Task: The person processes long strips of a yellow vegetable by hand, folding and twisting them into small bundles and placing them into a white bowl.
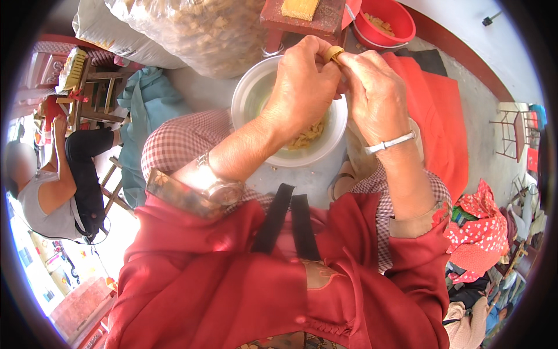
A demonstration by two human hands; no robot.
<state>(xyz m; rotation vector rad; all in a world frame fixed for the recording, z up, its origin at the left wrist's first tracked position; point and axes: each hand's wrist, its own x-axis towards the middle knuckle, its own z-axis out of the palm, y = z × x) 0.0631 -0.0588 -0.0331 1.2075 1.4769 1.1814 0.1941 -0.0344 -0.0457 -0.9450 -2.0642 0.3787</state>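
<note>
Between my two hands, above the far side of a white plastic basin, is a small yellowish folded strip [334, 54]. My left hand [305, 78] pinches it from the left, with the fingers bent and partly hidden. My right hand [375, 89] holds its other side between thumb and fingertips. The white basin [246, 150] rests on the floor between my knees. Similar yellowish folded pieces [308, 138] lie in its lower part, partly covered by my left forearm. What the strip is made of I cannot tell.
Beyond the basin stand a red wooden stool [301, 26] bearing a yellow block [300, 8], a red bucket [388, 24] with pieces inside, and a large clear plastic bag [209, 39] of pieces. Red cloth [429, 113] lies at right. Another person [48, 187] sits at far left.
</note>
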